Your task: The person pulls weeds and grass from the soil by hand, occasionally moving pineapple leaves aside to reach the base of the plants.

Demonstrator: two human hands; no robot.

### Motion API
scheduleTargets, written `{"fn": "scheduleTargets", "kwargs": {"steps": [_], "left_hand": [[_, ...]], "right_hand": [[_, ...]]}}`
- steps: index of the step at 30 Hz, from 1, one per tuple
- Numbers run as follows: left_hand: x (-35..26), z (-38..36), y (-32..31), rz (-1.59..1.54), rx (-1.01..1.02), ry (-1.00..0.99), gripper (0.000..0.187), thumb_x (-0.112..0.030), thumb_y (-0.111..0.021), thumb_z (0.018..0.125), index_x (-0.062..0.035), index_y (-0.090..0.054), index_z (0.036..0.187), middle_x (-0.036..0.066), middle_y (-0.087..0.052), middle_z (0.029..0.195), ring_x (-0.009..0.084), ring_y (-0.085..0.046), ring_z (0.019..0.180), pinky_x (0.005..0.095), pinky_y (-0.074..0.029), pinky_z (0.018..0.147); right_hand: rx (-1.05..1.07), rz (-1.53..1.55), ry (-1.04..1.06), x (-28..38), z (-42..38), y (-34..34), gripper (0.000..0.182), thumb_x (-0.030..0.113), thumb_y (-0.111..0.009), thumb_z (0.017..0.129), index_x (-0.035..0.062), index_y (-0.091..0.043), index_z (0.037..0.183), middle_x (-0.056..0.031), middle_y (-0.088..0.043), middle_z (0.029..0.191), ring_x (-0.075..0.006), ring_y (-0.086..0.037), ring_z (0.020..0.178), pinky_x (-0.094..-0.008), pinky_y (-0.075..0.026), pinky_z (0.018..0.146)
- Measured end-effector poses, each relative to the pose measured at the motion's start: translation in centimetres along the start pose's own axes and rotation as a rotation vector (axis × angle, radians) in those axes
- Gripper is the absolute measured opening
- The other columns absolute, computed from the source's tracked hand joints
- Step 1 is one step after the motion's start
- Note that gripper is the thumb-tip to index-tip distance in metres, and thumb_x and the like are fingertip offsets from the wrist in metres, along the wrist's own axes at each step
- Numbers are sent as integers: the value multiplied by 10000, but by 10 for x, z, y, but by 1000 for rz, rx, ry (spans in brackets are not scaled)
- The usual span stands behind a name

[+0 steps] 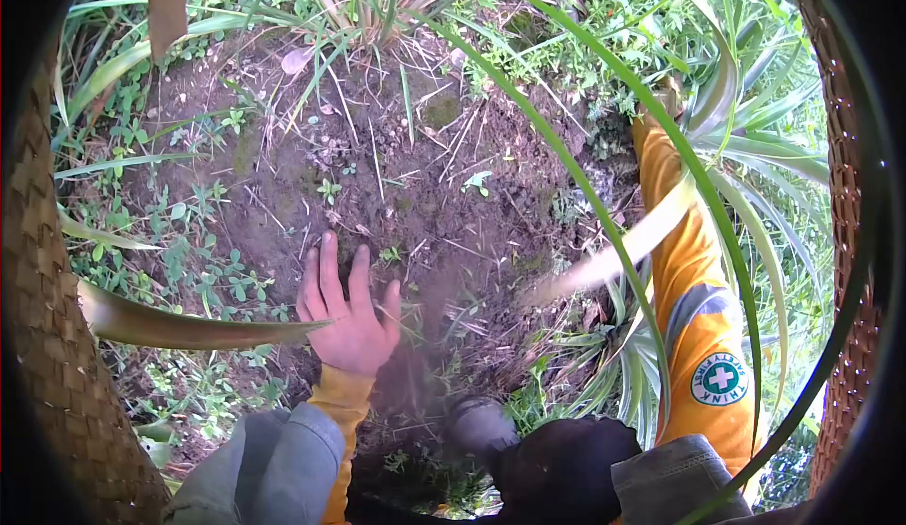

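Note:
My left hand (351,313) is low over the dark soil (283,176), left of centre, its fingers spread and pointing up the view, with nothing in it. A long leaf tip (236,333) reaches in from the left to its wrist side. On the right, an orange sleeve (675,251) with a grey band and a round green badge stretches forward into the plants. Only a small, unclear part of my right hand (668,100) shows at the sleeve's end, among leaves; its fingers are hidden.
Long green leaves (566,148) arch across the right half. A spiky plant (755,157) stands at the upper right and a grass clump (373,16) at the top. Woven brown edges (66,336) frame both sides. A dark shoe or boot (481,423) shows low down.

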State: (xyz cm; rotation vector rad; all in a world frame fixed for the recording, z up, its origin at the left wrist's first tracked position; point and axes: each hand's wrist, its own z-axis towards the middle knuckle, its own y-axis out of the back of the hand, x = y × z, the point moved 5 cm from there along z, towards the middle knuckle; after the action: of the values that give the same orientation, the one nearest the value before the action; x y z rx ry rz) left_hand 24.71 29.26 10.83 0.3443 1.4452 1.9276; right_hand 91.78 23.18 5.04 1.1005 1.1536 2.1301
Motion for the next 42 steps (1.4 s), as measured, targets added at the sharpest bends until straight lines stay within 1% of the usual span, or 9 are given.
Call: {"fn": "scheduleTargets", "kwargs": {"steps": [8, 14, 15, 17, 19, 20, 27, 31, 42], "left_hand": [[5, -7, -14, -103, -1, 66, 514, -402, -691, 942, -122, -641, 1370, 173, -465, 1595, 413, -475, 1403, 569, -416, 1094], [5, -10, -11, -88, 33, 77, 527, -397, -700, 936, -122, -630, 1380, 166, -457, 1603, 415, -469, 1413, 577, -416, 1092], [3, -4, -1, -55, -3, 27, 529, -398, -701, 936, -122, -628, 1382, 167, -456, 1604, 415, -471, 1413, 577, -416, 1091], [1, -2, -1, 5, 3, -3, 532, -399, -698, 939, -124, -625, 1388, 176, -451, 1607, 419, -470, 1414, 575, -416, 1085], [0, -1, -2, 14, -30, -15, 528, -403, -691, 942, -126, -628, 1387, 184, -447, 1608, 422, -462, 1419, 576, -415, 1085], [-4, 0, 1, 5, 13, -34, 518, -388, -633, 1013, -43, -599, 1398, 239, -443, 1582, 475, -468, 1376, 605, -389, 1127], [-4, 1, -1, 24, 9, -28, 494, -377, -627, 1012, -64, -600, 1393, 223, -434, 1593, 470, -465, 1384, 597, -390, 1139], [-2, -1, -3, 41, -9, -11, 522, -398, -685, 947, -131, -620, 1391, 184, -459, 1600, 430, -486, 1387, 566, -417, 1075], [1, -3, -4, 14, 1, -3, 560, -429, -661, 937, -103, -617, 1390, 189, -420, 1612, 426, -441, 1416, 566, -367, 1132]], "right_hand": [[153, 289, -19, 6, 8, 5, 902, 585, -744, 855, 60, -470, 1535, -190, -494, 1545, -370, -485, 1406, -531, -391, 1160], [578, 1074, -312, 26, 15, 12, 994, 666, -728, 872, 52, -423, 1591, -182, -446, 1613, -369, -454, 1443, -560, -368, 1180], [723, 945, -284, 25, 19, 12, 997, 674, -728, 876, 42, -427, 1586, -204, -418, 1624, -380, -410, 1475, -570, -339, 1201], [776, 788, -210, 19, 27, 4, 958, 658, -729, 876, 42, -441, 1552, -197, -430, 1587, -372, -419, 1441, -560, -345, 1175], [627, 626, -124, 12, 26, -2, 920, 642, -730, 876, 43, -455, 1518, -190, -442, 1549, -363, -427, 1407, -551, -350, 1150], [548, 550, -91, 10, 26, -5, 901, 634, -730, 876, 43, -462, 1501, -187, -448, 1530, -359, -431, 1390, -546, -353, 1138], [298, 178, 51, 25, 17, -17, 769, 579, -734, 877, 45, -512, 1383, -163, -490, 1398, -329, -461, 1270, -512, -373, 1049], [249, 102, 76, 29, 15, -24, 694, 547, -736, 877, 46, -541, 1315, -149, -514, 1323, -311, -478, 1202, -493, -384, 999], [157, 33, 106, 28, -3, -19, 498, 459, -742, 877, 48, -619, 1129, -111, -580, 1116, -264, -524, 1015, -440, -414, 860]]}}
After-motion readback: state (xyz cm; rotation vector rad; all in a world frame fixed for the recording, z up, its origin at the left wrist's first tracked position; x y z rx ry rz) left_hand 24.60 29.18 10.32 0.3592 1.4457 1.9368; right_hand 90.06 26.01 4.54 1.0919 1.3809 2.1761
